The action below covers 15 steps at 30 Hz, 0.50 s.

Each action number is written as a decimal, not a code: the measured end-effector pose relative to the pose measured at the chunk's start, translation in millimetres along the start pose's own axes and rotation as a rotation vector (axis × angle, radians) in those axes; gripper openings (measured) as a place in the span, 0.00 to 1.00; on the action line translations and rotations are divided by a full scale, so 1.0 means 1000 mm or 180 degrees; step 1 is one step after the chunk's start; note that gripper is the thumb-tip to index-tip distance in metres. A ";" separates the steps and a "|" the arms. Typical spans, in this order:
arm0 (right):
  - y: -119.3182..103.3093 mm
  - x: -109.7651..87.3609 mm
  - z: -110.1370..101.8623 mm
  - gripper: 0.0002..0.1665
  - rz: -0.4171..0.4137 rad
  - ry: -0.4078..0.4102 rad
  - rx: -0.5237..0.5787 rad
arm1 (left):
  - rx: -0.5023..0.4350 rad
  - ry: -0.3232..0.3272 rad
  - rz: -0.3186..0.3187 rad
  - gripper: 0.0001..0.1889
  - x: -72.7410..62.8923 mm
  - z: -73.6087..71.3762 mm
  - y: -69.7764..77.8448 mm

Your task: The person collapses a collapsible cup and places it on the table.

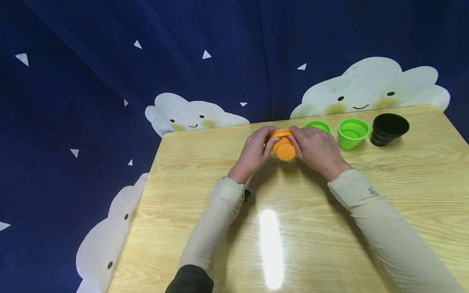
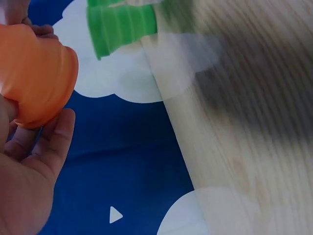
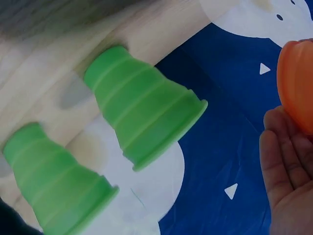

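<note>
Both hands hold an orange collapsible cup (image 1: 286, 151) above the far part of the table, its round base tipped toward the head camera. My left hand (image 1: 256, 147) grips the cup's rim side from the left, and my right hand (image 1: 316, 147) grips it from the right. In the left wrist view the ribbed orange wall (image 2: 41, 73) sits between thumb and fingers. Part of the same cup (image 3: 298, 83) shows at the right edge of the right wrist view, with fingers (image 3: 283, 152) along its underside.
Right of the hands, two green collapsible cups stand upright: one (image 1: 318, 125) partly behind the right hand, the other (image 1: 352, 133) beside it. A black cup (image 1: 389, 128) stands farther right. Behind the wooden table (image 1: 183, 171) hangs a dark blue cloth (image 1: 234, 49) with clouds.
</note>
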State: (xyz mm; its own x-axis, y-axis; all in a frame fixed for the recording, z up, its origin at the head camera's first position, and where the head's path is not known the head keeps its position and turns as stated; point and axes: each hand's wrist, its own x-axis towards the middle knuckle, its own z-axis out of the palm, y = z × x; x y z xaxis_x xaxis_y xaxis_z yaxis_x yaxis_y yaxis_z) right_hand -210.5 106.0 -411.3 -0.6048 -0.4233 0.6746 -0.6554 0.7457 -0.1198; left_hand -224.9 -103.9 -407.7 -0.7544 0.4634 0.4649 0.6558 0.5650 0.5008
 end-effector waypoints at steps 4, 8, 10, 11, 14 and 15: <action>-0.002 0.000 0.001 0.13 0.0319 -0.0098 0.0264 | -0.0515 0.0049 -0.0242 0.13 -0.002 0.001 0.000; -0.002 0.001 0.000 0.13 0.0743 -0.0161 0.0780 | -0.1314 0.0155 -0.0415 0.07 -0.004 0.001 -0.004; -0.001 0.002 -0.002 0.13 0.0967 -0.0187 0.1038 | -0.1810 0.0199 -0.0445 0.05 -0.006 -0.001 -0.007; -0.001 0.002 -0.003 0.14 0.1081 -0.0208 0.1159 | -0.2039 0.0224 -0.0453 0.05 -0.006 -0.002 -0.008; 0.001 0.003 -0.004 0.15 0.1361 -0.0277 0.1402 | -0.2545 0.0231 -0.0425 0.07 -0.009 -0.005 -0.011; 0.002 0.003 -0.004 0.16 0.1417 -0.0294 0.1452 | -0.2626 0.0225 -0.0421 0.09 -0.009 -0.006 -0.012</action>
State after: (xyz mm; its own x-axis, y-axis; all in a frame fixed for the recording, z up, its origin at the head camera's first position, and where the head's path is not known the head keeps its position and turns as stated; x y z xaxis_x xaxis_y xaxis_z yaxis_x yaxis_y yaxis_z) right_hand -211.4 108.0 -406.8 -0.8865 -0.1814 0.4258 -0.4468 0.5751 -0.6853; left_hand -225.4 -119.1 -413.4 -0.8410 0.3689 0.3958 0.3948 -0.0817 0.9151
